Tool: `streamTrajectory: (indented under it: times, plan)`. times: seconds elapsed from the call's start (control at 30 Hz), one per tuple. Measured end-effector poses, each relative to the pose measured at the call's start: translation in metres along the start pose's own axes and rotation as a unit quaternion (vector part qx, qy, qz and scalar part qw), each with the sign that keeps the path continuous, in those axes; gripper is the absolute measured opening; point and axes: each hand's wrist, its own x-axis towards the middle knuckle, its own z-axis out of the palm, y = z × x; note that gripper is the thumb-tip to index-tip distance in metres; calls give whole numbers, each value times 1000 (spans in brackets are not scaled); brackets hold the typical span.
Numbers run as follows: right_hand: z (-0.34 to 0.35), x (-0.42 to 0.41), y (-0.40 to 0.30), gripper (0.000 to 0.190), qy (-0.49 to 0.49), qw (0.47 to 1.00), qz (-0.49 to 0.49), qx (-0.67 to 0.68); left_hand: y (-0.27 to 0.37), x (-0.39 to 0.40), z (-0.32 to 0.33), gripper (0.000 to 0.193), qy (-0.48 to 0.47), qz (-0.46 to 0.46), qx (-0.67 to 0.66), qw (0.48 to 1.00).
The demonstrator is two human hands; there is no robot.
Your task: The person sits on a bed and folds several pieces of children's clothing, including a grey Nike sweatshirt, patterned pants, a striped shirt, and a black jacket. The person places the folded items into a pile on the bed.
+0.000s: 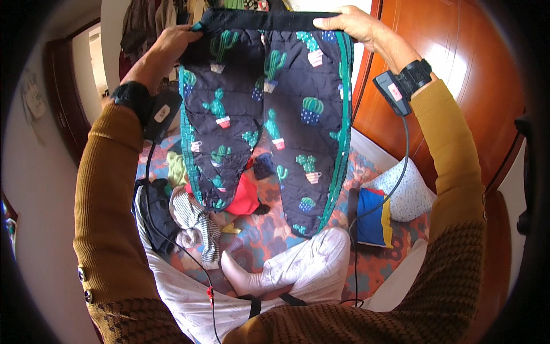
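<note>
A pair of dark quilted trousers with a cactus print hangs spread out before me, waistband up. Green trim runs down both outer sides. My left hand grips the black waistband at its left end. At the right end my right hand pinches the same band, thumb in front. The two legs dangle down over the bed, the right one ending close to my bent knee. Part of the clothing behind is hidden by the trousers.
On the flowered bedspread lie a striped garment, a red garment and dark clothing. To the right are a folded blue and yellow garment and a pale pillow. Black cables run from both wrist devices.
</note>
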Motion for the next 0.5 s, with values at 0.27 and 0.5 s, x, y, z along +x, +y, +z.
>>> streamTrajectory:
  times: [0.27, 0.5]
  plan:
    - [6, -33, -16, 45, 15, 995, -89, -51, -12, -16, -2, 16, -22, 21, -148, 989]
    - [16, -20, -17, 38, 34, 995, -92, -5, -16, -19, -2, 23, -81, -1, -238, 968]
